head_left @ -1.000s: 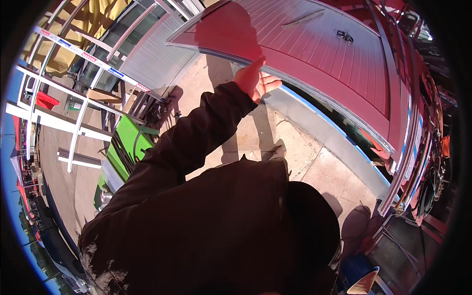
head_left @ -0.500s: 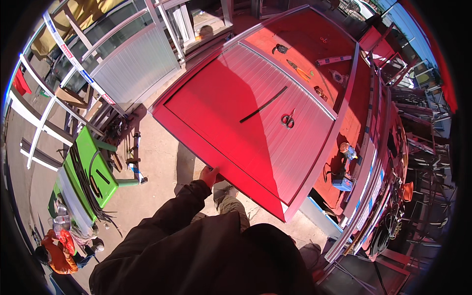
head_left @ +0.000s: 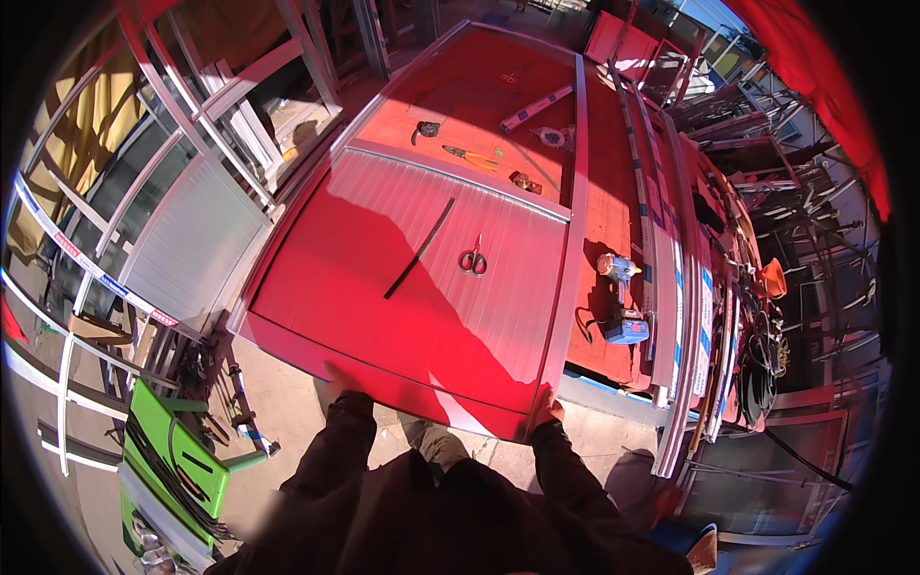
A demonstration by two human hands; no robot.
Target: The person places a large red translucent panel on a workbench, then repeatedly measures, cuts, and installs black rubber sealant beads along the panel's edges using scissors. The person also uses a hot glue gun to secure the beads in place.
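A long metal-framed panel (head_left: 335, 268) with a ribbed infill lies flat in front of me, tinted red by the light. My left hand (head_left: 338, 378) holds its near edge, left of the middle, with the fingers partly in shadow. At the near right corner my right hand (head_left: 548, 410) is closed around the frame. On the ribbed infill lie a thin black strip (head_left: 420, 249) and red-handled scissors (head_left: 476, 252). Pliers with orange handles (head_left: 471, 157) lie beyond the crossbar, near a dark tool (head_left: 426, 129) whose kind I cannot make out.
To the right, a cordless drill (head_left: 626, 328) with a blue battery rests on the orange tabletop (head_left: 613, 225). Long metal profiles (head_left: 668, 316) run along that side. A green stool (head_left: 158, 431) bearing black strips stands at the left. Window frames (head_left: 192, 216) lean behind it.
My right hand has come into view and now grips the near right corner. My left hand sits further left along the edge. The view has turned, so the panel appears shifted left.
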